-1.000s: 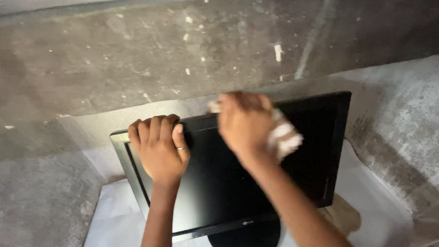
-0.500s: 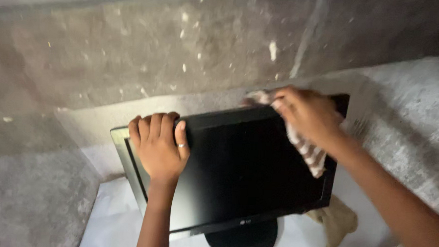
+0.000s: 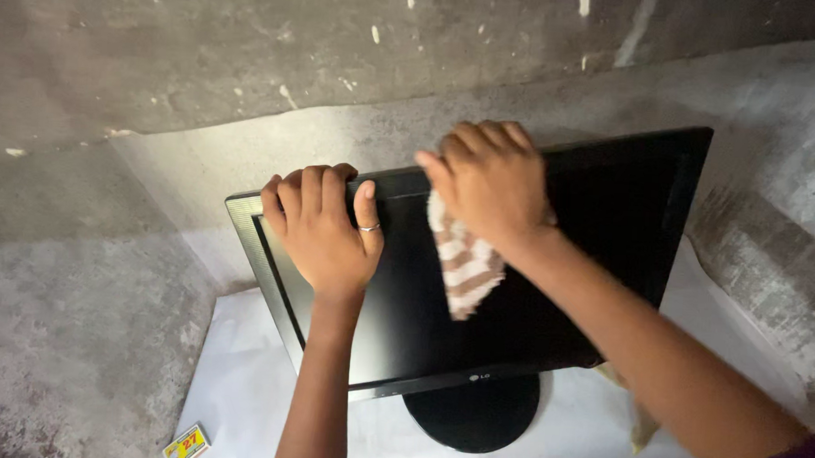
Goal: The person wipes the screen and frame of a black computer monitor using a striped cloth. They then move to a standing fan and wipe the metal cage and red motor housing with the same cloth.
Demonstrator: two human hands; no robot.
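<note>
A black flat monitor point(image 3: 609, 219) stands upright on a round black base point(image 3: 473, 415). My left hand point(image 3: 320, 230), with a ring on one finger, grips the monitor's top left edge, fingers curled over the top. My right hand point(image 3: 487, 182) presses on the top edge near the middle and holds a striped brown-and-white cloth point(image 3: 465, 268) that hangs down over the dark screen.
The monitor sits on a white sheet point(image 3: 236, 377) in a rough grey concrete corner point(image 3: 158, 62). A small yellow-and-red box point(image 3: 185, 446) lies at the sheet's front left. A tan rag point(image 3: 642, 427) lies behind my right forearm.
My right hand has swept with the cloth from the monitor's top right corner back left to the middle of the top edge. The left hand has kept its grip. The view shifted slightly downward.
</note>
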